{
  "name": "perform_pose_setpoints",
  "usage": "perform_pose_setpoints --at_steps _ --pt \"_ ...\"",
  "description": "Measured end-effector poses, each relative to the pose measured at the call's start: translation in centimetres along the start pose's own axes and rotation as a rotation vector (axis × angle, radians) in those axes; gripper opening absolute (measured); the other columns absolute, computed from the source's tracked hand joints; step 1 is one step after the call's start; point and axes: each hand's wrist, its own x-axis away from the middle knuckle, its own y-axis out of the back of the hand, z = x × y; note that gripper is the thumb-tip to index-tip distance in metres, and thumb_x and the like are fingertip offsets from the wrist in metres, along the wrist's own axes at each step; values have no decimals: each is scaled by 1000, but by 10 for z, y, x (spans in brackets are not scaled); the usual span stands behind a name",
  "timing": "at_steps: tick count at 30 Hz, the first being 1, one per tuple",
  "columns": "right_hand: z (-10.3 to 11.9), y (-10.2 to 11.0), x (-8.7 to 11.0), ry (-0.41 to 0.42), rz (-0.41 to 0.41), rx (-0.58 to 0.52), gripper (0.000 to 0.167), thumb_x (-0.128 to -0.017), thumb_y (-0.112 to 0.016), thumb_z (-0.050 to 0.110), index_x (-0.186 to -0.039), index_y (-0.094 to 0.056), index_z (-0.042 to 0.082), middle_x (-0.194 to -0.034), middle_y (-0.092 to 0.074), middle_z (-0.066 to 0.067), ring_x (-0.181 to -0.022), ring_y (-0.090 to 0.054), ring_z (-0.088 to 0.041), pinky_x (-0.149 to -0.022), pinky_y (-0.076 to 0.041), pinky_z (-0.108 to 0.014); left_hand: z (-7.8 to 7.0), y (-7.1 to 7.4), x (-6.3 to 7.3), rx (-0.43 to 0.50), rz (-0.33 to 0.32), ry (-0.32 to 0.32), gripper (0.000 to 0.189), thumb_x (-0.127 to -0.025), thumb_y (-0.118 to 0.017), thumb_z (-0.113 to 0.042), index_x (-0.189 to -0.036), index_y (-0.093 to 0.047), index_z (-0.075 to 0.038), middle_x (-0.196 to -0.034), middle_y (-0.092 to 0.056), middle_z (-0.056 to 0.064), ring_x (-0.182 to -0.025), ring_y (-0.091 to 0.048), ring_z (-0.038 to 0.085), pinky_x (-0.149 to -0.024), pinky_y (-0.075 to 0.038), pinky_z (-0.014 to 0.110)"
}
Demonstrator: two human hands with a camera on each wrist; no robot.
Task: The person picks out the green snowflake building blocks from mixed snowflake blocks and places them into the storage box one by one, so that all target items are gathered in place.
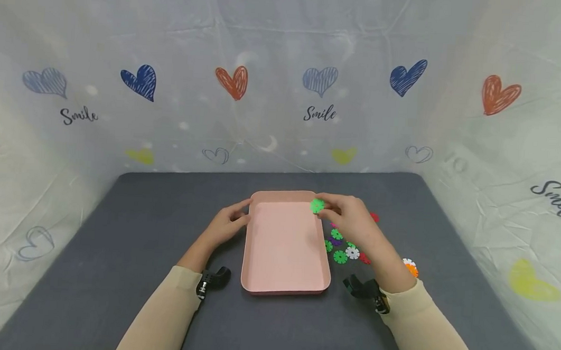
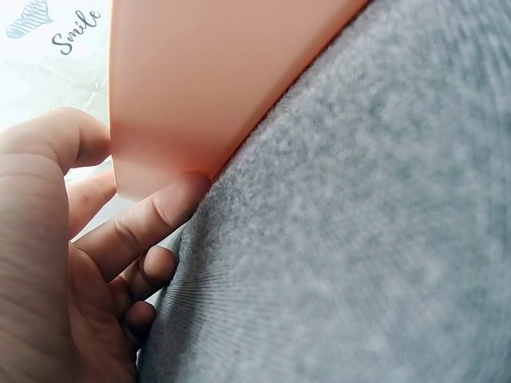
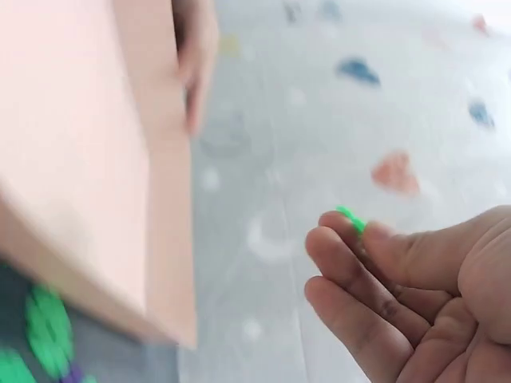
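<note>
In my right hand I pinch a green snowflake building disc between thumb and fingertips, over the far right corner of a pink tray. The right wrist view shows this disc edge-on, mostly covered by the fingers. My left hand touches the tray's left side near its far corner. Seen from the left wrist, its fingers rest against the outer wall of the tray. Nothing lies on the visible tray floor.
Right of the tray, several loose discs lie on the grey table, including a green one and a white one. An orange disc lies by my right forearm. A printed curtain encloses the back and sides.
</note>
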Motion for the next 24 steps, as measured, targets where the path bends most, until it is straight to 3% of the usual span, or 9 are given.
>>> perform_pose_setpoints --at_steps 2,7,13,19,24 --pt "8 -12 2 21 21 -41 42 -100 -68 9 -141 -63 6 -101 -76 -5 -96 -73 -22 -66 -46 -32 0 1 0 4 2 -4 56 -100 -64 -18 -153 -50 -9 -74 -64 3 -55 -45 13 -55 -38 30" --pt "23 -45 7 75 51 -90 37 -92 -77 8 -129 -73 9 -93 -73 1 -87 -71 -13 -73 -54 -31 -2 1 0 -1 -4 4 57 -99 -66 -19 -153 -50 -8 -73 -64 4 -53 -44 12 -54 -37 31" --pt "31 -80 14 78 116 -174 31 -87 -83 9 -117 -78 9 -87 -68 6 -81 -66 -11 -75 -56 -30 -3 -1 1 -4 -3 25 56 -100 -65 -18 -154 -50 -9 -72 -61 2 -54 -44 13 -53 -36 30" --pt "34 -108 15 111 202 -106 26 -84 -86 10 -109 -80 8 -78 -65 10 -72 -61 -7 -70 -52 -26 -1 -1 1 2 -5 18 56 -100 -64 -19 -153 -51 -10 -70 -58 1 -54 -43 13 -53 -35 29" --pt "31 -129 16 130 321 -2 19 -81 -86 8 -100 -81 8 -72 -62 12 -68 -56 -5 -68 -48 -25 0 1 1 4 -7 -11 56 -99 -65 -19 -152 -51 -9 -68 -57 0 -53 -42 11 -53 -36 29"
